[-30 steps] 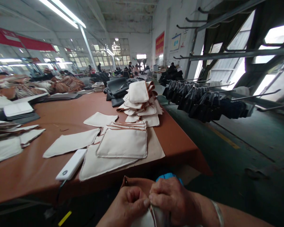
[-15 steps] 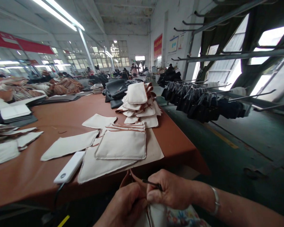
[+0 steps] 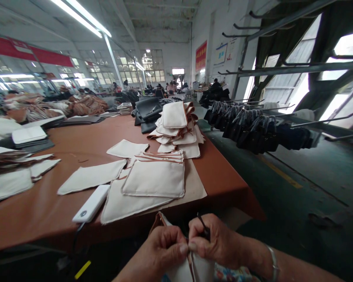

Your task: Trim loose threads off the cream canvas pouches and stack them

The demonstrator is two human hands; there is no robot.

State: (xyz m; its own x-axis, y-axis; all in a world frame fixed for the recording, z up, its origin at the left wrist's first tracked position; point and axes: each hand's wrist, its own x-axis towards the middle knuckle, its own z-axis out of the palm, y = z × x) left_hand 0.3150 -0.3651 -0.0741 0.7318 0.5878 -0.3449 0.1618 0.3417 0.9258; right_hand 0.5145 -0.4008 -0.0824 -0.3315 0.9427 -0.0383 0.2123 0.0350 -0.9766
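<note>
My left hand (image 3: 161,250) is closed at the bottom of the head view, thumb and fingers pinching the edge of a white bag piece (image 3: 202,269) with brown trim. My right hand (image 3: 214,239) pinches the same edge, its thumb tip close beside the left one. A thin dark tool (image 3: 205,225) pokes up from the right fingers; its lower part is hidden, so its kind does not show. The bag piece hangs over the lap, below the table edge. Just beyond lies a stack of similar white bag pieces (image 3: 154,178) on the brown-covered table (image 3: 82,137).
A white power bank (image 3: 91,203) with a black cable lies at the table's near edge. Behind the stack stand a taller pile of white pieces (image 3: 174,115) and black bags (image 3: 147,111). To the right, dark items hang on a rack (image 3: 250,129). People sit far back.
Both hands have drawn level, thumbs now nearly touching on the edge. The dark tool has swung from nearly level to pointing upward. The view has shifted slightly left.
</note>
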